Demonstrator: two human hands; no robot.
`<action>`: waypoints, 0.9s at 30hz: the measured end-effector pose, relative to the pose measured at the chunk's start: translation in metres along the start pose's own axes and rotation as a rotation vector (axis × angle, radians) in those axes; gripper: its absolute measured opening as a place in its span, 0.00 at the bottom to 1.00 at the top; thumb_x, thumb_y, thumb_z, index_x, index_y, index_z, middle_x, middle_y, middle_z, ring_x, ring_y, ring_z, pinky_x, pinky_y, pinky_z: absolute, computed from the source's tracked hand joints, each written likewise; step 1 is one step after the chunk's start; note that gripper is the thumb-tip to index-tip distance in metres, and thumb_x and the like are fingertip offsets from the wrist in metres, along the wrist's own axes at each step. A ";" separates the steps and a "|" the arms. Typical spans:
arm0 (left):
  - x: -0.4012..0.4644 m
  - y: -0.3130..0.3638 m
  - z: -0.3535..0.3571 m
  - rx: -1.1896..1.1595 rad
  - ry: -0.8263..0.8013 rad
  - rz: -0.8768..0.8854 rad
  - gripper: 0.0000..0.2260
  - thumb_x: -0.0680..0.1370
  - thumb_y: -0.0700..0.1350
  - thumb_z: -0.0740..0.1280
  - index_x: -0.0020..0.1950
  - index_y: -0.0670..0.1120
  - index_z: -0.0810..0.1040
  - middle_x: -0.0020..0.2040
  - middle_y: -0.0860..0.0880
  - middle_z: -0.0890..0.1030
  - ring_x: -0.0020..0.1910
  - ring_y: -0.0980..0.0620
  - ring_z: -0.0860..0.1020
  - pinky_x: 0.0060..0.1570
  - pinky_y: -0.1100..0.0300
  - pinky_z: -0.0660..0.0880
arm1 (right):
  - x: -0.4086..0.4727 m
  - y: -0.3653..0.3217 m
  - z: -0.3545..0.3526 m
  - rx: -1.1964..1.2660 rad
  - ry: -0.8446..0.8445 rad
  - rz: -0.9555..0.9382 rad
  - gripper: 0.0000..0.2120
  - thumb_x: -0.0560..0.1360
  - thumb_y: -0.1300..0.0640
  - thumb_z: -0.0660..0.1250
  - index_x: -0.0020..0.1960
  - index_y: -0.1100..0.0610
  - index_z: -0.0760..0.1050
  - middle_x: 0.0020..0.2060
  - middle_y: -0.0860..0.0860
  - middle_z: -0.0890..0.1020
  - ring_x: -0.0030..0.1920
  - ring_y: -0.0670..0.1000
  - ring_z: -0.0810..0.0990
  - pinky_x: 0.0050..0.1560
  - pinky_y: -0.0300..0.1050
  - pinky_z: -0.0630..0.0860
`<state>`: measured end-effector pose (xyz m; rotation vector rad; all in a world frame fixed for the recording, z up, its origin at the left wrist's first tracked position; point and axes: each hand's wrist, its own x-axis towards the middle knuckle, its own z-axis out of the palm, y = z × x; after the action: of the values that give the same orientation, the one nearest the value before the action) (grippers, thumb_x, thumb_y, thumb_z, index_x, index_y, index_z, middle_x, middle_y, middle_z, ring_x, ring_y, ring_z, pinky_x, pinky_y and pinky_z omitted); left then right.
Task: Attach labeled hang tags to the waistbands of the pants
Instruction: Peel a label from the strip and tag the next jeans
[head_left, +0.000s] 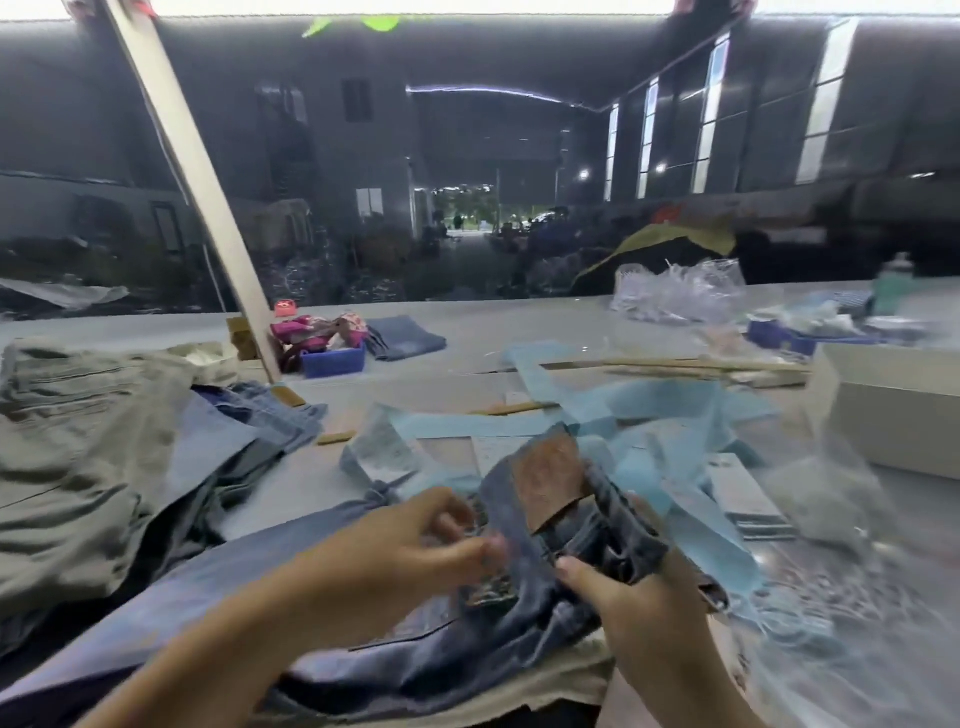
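Observation:
A pair of blue denim pants (441, 654) lies in front of me, its waistband (597, 525) lifted off the table. A brown leather-like patch (550, 480) shows on the raised waistband. My right hand (634, 597) grips the waistband from below, thumb on the denim. My left hand (415, 545) pinches the fabric edge beside it; the image is blurred, so I cannot tell if a tag is between its fingers. White hang tags (743, 499) lie stacked to the right.
Folded olive and denim pants (88, 457) pile up at the left. Light blue paper strips (623, 410) spread behind the pants. A white box (893, 410) sits at the right, crumpled clear plastic (680, 291) behind it. A blue bin (332, 358) stands near a slanted post (208, 197).

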<state>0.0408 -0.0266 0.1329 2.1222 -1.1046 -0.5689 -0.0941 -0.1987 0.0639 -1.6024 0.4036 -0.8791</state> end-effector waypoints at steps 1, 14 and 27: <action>0.013 0.011 0.015 -0.116 0.053 -0.008 0.34 0.58 0.81 0.61 0.52 0.58 0.75 0.44 0.59 0.80 0.42 0.59 0.78 0.45 0.59 0.74 | -0.002 -0.001 -0.002 -0.021 -0.028 -0.014 0.21 0.66 0.74 0.74 0.54 0.56 0.79 0.43 0.46 0.86 0.43 0.43 0.85 0.39 0.34 0.80; 0.030 -0.007 0.074 -1.124 0.178 -0.207 0.17 0.79 0.51 0.66 0.60 0.40 0.79 0.55 0.33 0.82 0.54 0.32 0.81 0.58 0.35 0.76 | -0.007 -0.004 -0.017 0.074 -0.260 0.163 0.11 0.69 0.48 0.70 0.46 0.53 0.83 0.41 0.56 0.86 0.44 0.57 0.85 0.42 0.47 0.80; 0.015 -0.021 0.081 -1.183 0.367 -0.085 0.10 0.77 0.31 0.59 0.51 0.33 0.80 0.45 0.30 0.81 0.37 0.38 0.81 0.38 0.47 0.81 | -0.002 -0.036 -0.022 -0.640 -0.082 -0.311 0.05 0.71 0.52 0.71 0.45 0.51 0.79 0.37 0.41 0.78 0.39 0.41 0.76 0.39 0.30 0.71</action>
<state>0.0088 -0.0598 0.0608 1.1433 -0.2882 -0.6153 -0.1188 -0.2045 0.0973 -2.3300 0.4071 -0.9667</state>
